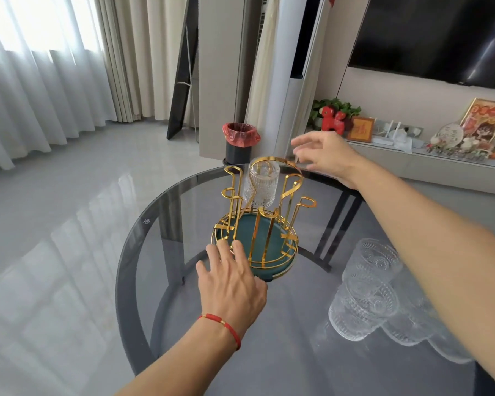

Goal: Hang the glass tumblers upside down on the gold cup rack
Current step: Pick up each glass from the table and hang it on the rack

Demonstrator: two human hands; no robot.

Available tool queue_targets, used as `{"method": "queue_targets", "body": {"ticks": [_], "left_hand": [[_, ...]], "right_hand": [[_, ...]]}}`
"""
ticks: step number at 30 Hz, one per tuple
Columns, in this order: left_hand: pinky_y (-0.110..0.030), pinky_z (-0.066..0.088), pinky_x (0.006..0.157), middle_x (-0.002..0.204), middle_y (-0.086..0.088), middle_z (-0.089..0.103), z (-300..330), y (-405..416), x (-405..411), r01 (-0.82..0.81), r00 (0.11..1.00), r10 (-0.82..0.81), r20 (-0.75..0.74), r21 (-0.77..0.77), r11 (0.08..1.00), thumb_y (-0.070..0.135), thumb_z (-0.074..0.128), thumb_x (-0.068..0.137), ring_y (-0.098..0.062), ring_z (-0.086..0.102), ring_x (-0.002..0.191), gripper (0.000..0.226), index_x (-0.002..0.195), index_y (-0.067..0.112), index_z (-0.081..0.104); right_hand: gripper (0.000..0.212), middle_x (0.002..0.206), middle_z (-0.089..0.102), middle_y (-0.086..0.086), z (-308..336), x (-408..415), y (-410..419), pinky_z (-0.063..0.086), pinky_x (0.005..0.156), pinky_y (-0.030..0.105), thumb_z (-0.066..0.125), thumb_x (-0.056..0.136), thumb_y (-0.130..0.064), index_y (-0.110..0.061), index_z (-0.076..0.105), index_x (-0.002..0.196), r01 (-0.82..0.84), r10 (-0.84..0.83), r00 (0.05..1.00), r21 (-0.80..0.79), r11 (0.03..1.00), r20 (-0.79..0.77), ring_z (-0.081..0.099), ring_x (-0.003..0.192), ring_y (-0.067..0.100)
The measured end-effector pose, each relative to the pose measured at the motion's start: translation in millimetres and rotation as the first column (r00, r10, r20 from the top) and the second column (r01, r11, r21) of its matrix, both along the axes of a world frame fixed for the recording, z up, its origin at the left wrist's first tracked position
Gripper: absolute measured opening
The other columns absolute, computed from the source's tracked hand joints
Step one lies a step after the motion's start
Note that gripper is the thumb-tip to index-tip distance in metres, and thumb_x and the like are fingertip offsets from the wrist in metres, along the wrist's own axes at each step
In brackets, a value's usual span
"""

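Biggest worry is the glass bench [269,324] itself: everything here is sitting on a hard, slick top, so the rack [257,221] sliding or tipping would be bad news. That's why my left hand [232,278] is lying flat against the near rim of its green base, fingers spread, not gripping anything. One tumbler [261,182] is hanging upside down on a far peg, and the other pegs are showing bare. If I'm bumping the handle loop with my right hand [326,158], which is hovering open and empty just beside the top of it, that tumbler could be rattling off. The green tray in the base is holding nothing I can see. The remaining tumblers [366,292] are lying clustered near the bench's right side, partly under my right forearm, so an elbow drop could be knocking them together.
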State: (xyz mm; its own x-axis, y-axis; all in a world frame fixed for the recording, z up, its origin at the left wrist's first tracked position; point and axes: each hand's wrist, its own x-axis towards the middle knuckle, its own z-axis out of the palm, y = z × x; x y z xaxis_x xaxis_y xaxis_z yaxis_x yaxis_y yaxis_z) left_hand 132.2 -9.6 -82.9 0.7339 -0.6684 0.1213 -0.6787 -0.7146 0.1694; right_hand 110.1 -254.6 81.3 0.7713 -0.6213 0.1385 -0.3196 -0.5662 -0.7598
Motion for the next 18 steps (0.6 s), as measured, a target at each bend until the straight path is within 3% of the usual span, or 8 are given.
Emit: {"method": "queue_targets", "body": {"ticks": [3, 5, 8, 10, 15, 18], "left_hand": [[-0.042, 0.045, 0.077, 0.107, -0.008, 0.049, 12.9, 0.4, -12.4, 0.138, 0.985, -0.113, 0.133, -0.196, 0.971, 0.038, 0.054, 0.081, -0.029, 0.045, 0.097, 0.041, 0.114, 0.013, 0.051], [-0.042, 0.042, 0.071, 0.095, -0.007, 0.048, 19.3, -1.0, -25.7, 0.239, 0.962, -0.19, 0.197, -0.259, 0.936, 0.032, 0.06, 0.078, -0.028, 0.043, 0.085, 0.031, 0.101, 0.013, 0.054], [-0.044, 0.046, 0.07, 0.094, -0.007, 0.052, 23.9, -5.7, -50.1, 0.341, 0.937, -0.291, 0.195, -0.312, 0.887, 0.03, 0.064, 0.078, -0.028, 0.045, 0.083, 0.03, 0.101, 0.012, 0.058], [-0.043, 0.047, 0.075, 0.101, -0.006, 0.055, 22.4, -9.8, -64.4, 0.438, 0.898, -0.42, 0.131, -0.369, 0.82, 0.028, 0.066, 0.078, -0.028, 0.048, 0.089, 0.033, 0.107, 0.013, 0.059], [-0.031, 0.043, 0.097, 0.125, -0.002, 0.053, 14.4, -20.2, -82.7, 0.446, 0.828, -0.553, -0.09, -0.491, 0.748, 0.023, 0.069, 0.081, -0.023, 0.047, 0.116, 0.051, 0.128, 0.014, 0.052], [-0.025, 0.039, 0.1, 0.131, -0.001, 0.051, 9.9, -23.3, -91.1, 0.406, 0.803, -0.567, -0.186, -0.525, 0.748, 0.021, 0.071, 0.081, -0.02, 0.047, 0.122, 0.059, 0.135, 0.015, 0.047]], "right_hand": [[0.019, 0.106, 0.079, 0.005, -2.4, -57.1, 17.1, 0.058, 0.098, 0.046, 0.066, 0.093, -0.015, -0.025, 0.076, 0.106, 0.125, -0.118, 0.987, -0.056, 0.991, 0.106, 0.073, 0.104, 0.022], [0.017, 0.089, 0.081, -0.001, -12.9, -101.6, 35.5, 0.06, 0.091, 0.042, 0.066, 0.089, -0.015, -0.026, 0.078, 0.095, 0.188, -0.173, 0.978, -0.14, 0.972, 0.115, 0.075, 0.089, 0.017], [0.011, 0.079, 0.078, -0.008, -40.6, -163.3, 65.2, 0.059, 0.08, 0.036, 0.068, 0.088, -0.02, -0.027, 0.076, 0.087, 0.21, -0.201, 0.978, -0.266, 0.941, 0.063, 0.072, 0.076, 0.009], [0.004, 0.083, 0.075, -0.015, -64.9, -191.9, 80.7, 0.056, 0.084, 0.036, 0.071, 0.089, -0.032, -0.029, 0.074, 0.088, 0.166, -0.189, 0.981, -0.343, 0.925, -0.036, 0.068, 0.082, 0.005], [0.069, 0.119, 0.066, -0.016, -107.3, -219.5, 98.0, 0.036, 0.103, 0.039, 0.05, 0.076, -0.084, -0.034, 0.062, 0.121, 0.115, -0.327, 0.895, -0.551, 0.826, -0.303, 0.052, 0.119, 0.017], [0.083, 0.127, 0.066, -0.011, -116.0, -217.7, 100.0, 0.028, 0.107, 0.039, 0.043, 0.072, -0.088, -0.033, 0.052, 0.134, 0.032, -0.321, 0.873, -0.614, 0.789, -0.368, 0.046, 0.13, 0.017]]}}
